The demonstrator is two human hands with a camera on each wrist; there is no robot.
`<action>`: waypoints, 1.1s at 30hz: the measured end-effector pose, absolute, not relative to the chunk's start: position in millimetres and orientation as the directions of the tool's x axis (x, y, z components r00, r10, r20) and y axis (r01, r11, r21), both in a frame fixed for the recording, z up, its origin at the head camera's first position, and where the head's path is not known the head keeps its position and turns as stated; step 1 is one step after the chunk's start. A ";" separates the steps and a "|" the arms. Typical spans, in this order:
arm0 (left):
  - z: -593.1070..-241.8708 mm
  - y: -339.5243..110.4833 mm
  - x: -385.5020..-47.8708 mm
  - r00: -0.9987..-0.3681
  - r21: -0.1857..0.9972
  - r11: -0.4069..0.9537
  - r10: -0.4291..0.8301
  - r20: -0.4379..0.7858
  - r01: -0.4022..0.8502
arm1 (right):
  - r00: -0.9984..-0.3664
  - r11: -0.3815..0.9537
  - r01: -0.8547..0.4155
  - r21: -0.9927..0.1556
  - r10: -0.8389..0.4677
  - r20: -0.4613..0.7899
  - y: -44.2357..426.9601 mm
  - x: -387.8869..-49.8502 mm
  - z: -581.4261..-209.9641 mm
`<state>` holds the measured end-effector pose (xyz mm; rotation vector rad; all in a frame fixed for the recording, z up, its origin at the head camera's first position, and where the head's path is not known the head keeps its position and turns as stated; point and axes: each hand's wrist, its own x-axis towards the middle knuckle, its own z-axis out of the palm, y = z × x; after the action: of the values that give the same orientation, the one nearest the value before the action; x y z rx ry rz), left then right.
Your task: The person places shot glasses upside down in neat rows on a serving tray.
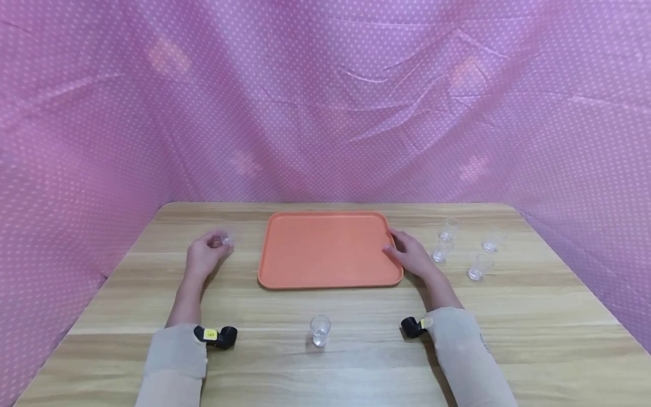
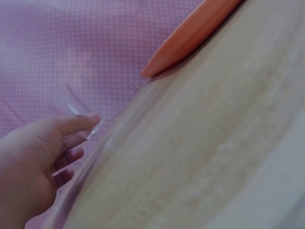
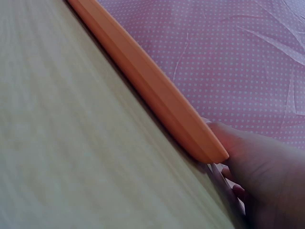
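Over the left part of the table, my left hand (image 1: 200, 259) pinches a small clear glass (image 1: 226, 241) between thumb and fingers. The left wrist view shows this glass (image 2: 78, 107) tilted, with the thumb near its thick base. An orange rectangular tray (image 1: 325, 249) lies flat in the middle of the table. At its right edge, my right hand (image 1: 414, 259) grips the rim, thumb over the inner side. The right wrist view shows the tray's side wall (image 3: 152, 90) and the hand (image 3: 267, 176) at its corner; some fingertips are partly hidden.
Another clear glass (image 1: 320, 330) stands near the front, below the tray. Several more clear glasses stand to the right of my right hand, among them a near one (image 1: 476, 270) and a far one (image 1: 448, 230). Pink dotted cloth (image 1: 325, 113) hangs behind the wooden table.
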<state>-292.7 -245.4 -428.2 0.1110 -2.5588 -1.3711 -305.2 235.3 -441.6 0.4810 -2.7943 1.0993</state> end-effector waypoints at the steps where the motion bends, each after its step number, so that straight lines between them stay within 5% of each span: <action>1: -427.5 -244.2 -292.6 -0.971 0.837 0.544 -0.168 0.172 0.054 | -0.945 0.690 -0.327 -0.646 -0.253 0.208 235.3 -305.2 -441.7; 19: -402.5 -217.8 -291.9 -0.986 0.868 0.487 -0.071 0.150 0.097 | -0.894 0.645 -0.446 -0.620 -0.293 0.338 234.4 -306.0 -446.1; 33: -385.5 -197.5 -296.4 -0.986 0.845 0.520 -0.025 0.165 0.128 | -0.932 0.689 -0.362 -0.628 -0.264 0.248 234.4 -307.0 -442.3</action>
<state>-296.4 -197.5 -385.5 -0.0889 -2.5994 -1.4649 -307.0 234.4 -442.3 0.5137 -2.7593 1.0698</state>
